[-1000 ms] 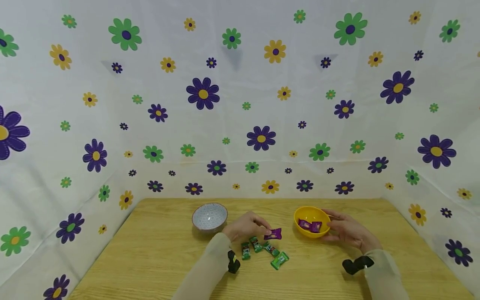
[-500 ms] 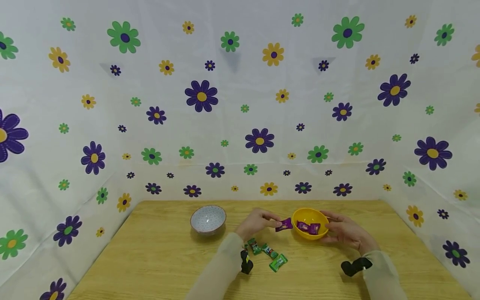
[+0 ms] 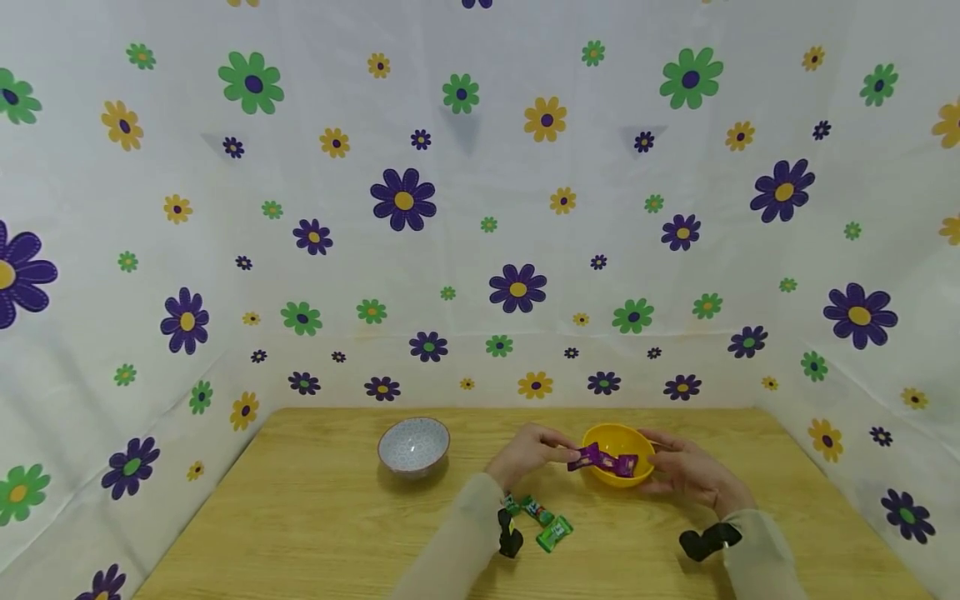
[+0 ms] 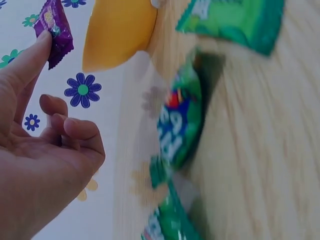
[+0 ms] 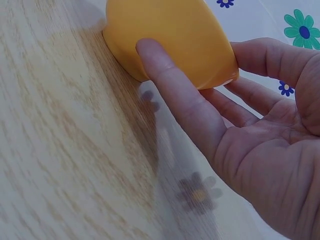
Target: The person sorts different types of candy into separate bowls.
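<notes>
My left hand pinches a purple-wrapped candy between thumb and forefinger, at the left rim of a yellow bowl. In the left wrist view the purple candy shows at the fingertips, the other fingers loosely curled below. Other purple candies lie inside the bowl. From the right side, my right hand holds the bowl, thumb and fingers spread round its outer wall, as the right wrist view shows on the yellow bowl.
Several green-wrapped candies lie on the wooden table beneath and beside my left forearm, which partly hides them. A pale patterned bowl stands at the back left. A flowered white cloth encloses the table's back and sides.
My left hand has carried the purple candy rightward from above the green candies to the yellow bowl's rim. The right hand has stayed at the bowl. The head view has tilted slightly.
</notes>
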Demonstrator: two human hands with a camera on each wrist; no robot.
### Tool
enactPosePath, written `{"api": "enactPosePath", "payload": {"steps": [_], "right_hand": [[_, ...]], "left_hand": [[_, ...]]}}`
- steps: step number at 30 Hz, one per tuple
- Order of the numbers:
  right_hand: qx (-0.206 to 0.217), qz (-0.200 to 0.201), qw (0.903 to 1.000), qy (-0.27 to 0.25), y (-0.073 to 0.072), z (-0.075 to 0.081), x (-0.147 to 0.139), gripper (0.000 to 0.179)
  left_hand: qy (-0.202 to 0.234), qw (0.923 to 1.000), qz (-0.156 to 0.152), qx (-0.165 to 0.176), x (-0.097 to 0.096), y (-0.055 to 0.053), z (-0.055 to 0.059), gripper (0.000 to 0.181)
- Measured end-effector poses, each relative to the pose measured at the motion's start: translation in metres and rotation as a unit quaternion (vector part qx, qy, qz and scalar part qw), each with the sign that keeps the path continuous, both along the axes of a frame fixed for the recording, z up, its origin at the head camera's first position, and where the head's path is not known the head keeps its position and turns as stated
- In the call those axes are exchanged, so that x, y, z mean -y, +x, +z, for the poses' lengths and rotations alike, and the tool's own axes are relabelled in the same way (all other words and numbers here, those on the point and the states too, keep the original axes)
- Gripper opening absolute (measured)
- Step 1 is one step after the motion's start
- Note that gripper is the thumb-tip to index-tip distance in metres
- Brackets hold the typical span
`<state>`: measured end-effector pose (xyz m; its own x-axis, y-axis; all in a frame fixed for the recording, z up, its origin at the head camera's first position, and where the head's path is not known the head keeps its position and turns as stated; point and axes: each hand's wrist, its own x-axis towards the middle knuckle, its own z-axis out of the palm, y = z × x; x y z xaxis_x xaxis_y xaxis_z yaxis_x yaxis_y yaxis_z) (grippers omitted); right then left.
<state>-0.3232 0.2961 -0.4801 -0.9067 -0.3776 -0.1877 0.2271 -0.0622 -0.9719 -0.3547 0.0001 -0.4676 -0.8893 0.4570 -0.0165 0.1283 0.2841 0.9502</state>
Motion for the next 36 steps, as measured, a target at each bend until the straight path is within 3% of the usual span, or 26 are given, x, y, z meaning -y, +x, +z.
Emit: {"api": "enactPosePath", "payload": {"steps": [9, 18, 28, 36], "right_hand": [[0.004, -0.008, 1.0, 0.0, 0.001, 0.001, 0.001, 0.063], [-0.004, -0.002, 1.0, 0.001, 0.002, 0.003, 0.001, 0.064], [-0.007, 0.003, 1.0, -0.006, 0.002, 0.002, -0.001, 0.064], [-0.006, 0.006, 1.0, -0.003, 0.003, 0.003, 0.0, 0.065]], "left_hand": [[0.018, 0.9988, 0.043, 0.016, -0.021, 0.004, 0.002, 0.015], [0.035, 0.9975, 0.061, 0.002, -0.04, 0.008, 0.003, 0.012], [0.011, 0.9943, 0.106, 0.004, -0.059, 0.013, 0.003, 0.009], [-0.025, 0.9947, 0.098, -0.018, -0.061, 0.012, -0.001, 0.007]]}}
